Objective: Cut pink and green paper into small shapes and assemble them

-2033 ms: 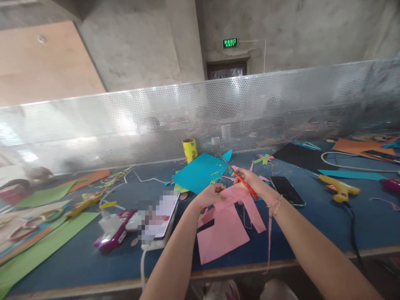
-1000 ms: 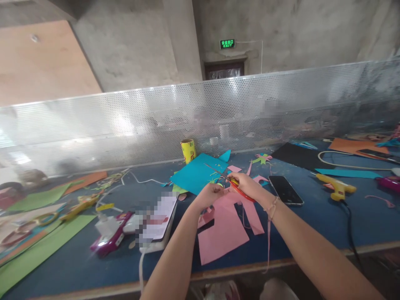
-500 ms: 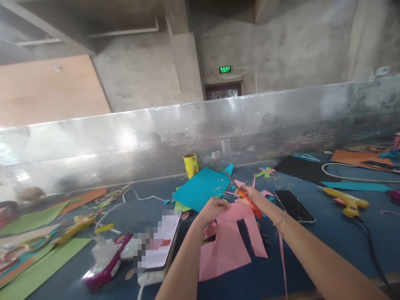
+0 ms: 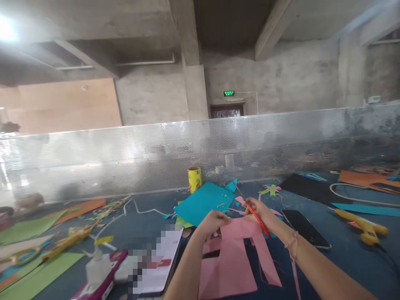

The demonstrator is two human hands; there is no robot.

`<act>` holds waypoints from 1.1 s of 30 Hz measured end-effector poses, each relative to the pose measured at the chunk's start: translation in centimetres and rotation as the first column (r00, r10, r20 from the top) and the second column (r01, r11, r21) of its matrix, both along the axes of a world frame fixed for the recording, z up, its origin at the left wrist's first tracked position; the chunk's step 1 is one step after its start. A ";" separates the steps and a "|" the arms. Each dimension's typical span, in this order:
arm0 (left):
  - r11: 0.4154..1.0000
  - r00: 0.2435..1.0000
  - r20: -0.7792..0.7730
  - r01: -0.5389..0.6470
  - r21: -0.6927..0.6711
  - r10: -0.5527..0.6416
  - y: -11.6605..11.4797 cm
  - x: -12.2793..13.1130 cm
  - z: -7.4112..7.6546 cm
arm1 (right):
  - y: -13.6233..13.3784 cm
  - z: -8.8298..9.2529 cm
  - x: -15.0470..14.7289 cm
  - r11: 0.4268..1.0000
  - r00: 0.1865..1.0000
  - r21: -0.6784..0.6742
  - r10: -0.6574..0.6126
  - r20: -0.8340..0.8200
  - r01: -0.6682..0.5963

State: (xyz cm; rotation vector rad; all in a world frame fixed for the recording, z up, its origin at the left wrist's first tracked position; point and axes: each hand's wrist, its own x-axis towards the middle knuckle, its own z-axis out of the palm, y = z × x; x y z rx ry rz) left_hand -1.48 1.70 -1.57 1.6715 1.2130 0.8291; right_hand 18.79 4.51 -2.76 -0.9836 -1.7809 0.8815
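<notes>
A pink sheet of paper (image 4: 229, 266) with cut-out notches hangs toward me over the blue tabletop. At its upper left edge, my left hand (image 4: 213, 221) is closed on the paper. My right hand (image 4: 256, 209) is closed around red-handled scissors (image 4: 258, 220), whose blades point up and away from the sheet. The fingertips of that hand also meet the sheet's top edge; whether they pinch it I cannot tell. Beyond my hands lies a turquoise sheet (image 4: 203, 202) with small scraps on it.
A yellow roll (image 4: 194, 180) stands by the perforated metal screen (image 4: 140, 162). A dark phone (image 4: 305, 228) and a yellow glue gun (image 4: 362, 225) lie to the right. Leftward are a lit phone (image 4: 164, 260), a purple power strip (image 4: 106, 277) and green paper (image 4: 46, 277).
The view has tilted upward, so the table appears lower. Both hands keep their hold, and the pink paper's top edge now shows flatter between them.
</notes>
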 end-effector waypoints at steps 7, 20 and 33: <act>0.999 1.000 0.016 -0.024 0.033 0.024 -0.5 -0.3 1.6 | -1.8 2.4 1.1 0.997 1.000 -0.069 0.017 -0.023 -0.018; 0.994 0.993 -0.089 0.086 0.059 -0.081 -1.5 0.7 2.0 | -1.7 3.6 5.4 0.974 0.984 -0.146 0.168 -0.063 -0.176; 0.946 0.800 -0.540 -0.106 0.305 0.264 1.3 0.6 -1.6 | -3.5 3.8 4.9 0.801 0.866 -0.365 0.499 -0.030 -0.475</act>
